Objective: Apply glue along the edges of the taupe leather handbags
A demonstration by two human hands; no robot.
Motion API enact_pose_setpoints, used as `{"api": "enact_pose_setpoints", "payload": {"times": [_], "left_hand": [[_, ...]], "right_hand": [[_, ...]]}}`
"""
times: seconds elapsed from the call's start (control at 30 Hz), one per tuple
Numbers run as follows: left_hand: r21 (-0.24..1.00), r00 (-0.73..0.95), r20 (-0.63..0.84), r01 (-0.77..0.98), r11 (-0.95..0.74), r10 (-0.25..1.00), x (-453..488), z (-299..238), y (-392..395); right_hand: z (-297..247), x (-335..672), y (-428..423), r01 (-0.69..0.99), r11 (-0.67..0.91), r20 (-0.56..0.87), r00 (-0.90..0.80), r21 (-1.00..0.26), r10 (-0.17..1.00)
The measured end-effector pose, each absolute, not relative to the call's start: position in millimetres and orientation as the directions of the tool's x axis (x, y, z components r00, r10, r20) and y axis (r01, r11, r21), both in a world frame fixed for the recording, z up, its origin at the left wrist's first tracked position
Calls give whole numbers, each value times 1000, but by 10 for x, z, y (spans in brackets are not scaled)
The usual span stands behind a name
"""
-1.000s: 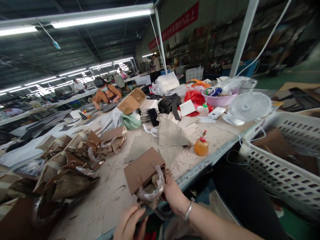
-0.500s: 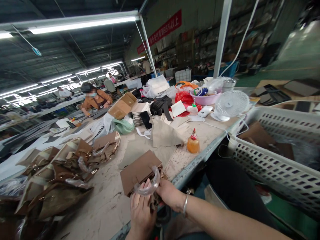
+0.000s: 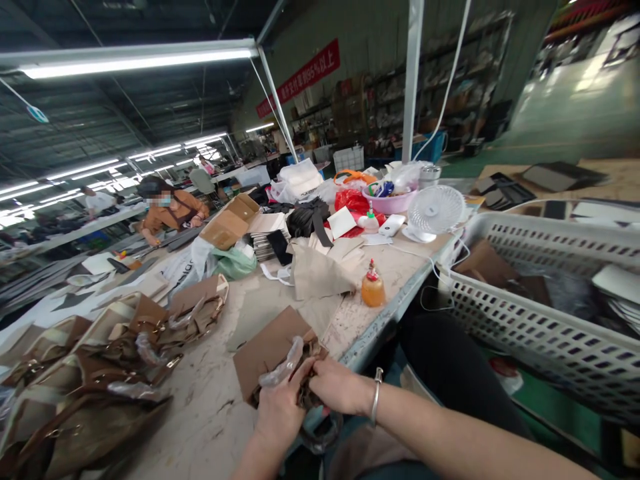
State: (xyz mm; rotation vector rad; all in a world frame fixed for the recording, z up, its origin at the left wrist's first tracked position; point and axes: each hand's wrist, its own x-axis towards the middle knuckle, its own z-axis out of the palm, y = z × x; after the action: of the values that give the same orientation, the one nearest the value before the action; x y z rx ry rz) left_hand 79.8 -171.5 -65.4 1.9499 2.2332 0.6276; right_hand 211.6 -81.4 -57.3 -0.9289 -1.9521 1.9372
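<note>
A brown handbag (image 3: pixel 273 343) lies at the table's near edge, its flat panel facing up. One of its handles is wrapped in clear plastic (image 3: pixel 284 367) and leans over the panel. My left hand (image 3: pixel 283 407) grips the near side of the bag just below that handle, fingers bent. Closed beside it, fingertips almost meeting the left ones, my right hand (image 3: pixel 336 385) holds the bag's gathered edge. What lies between the fingertips is hidden. A second plastic-wrapped handle (image 3: pixel 323 437) hangs below the hands.
Several similar brown bags (image 3: pixel 100 373) stand at the left. An orange glue bottle (image 3: pixel 373 288) is right of the fabric sheets (image 3: pixel 320 273). A white fan (image 3: pixel 436 210) stands near a white basket (image 3: pixel 530 310). Across the table, a person (image 3: pixel 173 207) works.
My view has swung to the right. My left fingers have moved from under the wrapped handle towards my right hand, and the handle has tipped lower over the panel.
</note>
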Motion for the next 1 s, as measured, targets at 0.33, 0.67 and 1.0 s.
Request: {"api": "enact_pose_setpoints", "payload": {"times": [0.33,0.67,1.0], "left_hand": [[345,-167,270,936,67,948,651,-655,-1724],[508,-193,346,861,-11,918,490,-332,-1818],[720,-453,254,678,145,855,-240,213,-2094]], "right_hand": [[-375,2253,-942,177,200,-5,-763,-964,647],[-132,2379,-1056,70,297,115,-819,-952,562],[-919,3317,297,217,412,405,-78,-885,911]]}}
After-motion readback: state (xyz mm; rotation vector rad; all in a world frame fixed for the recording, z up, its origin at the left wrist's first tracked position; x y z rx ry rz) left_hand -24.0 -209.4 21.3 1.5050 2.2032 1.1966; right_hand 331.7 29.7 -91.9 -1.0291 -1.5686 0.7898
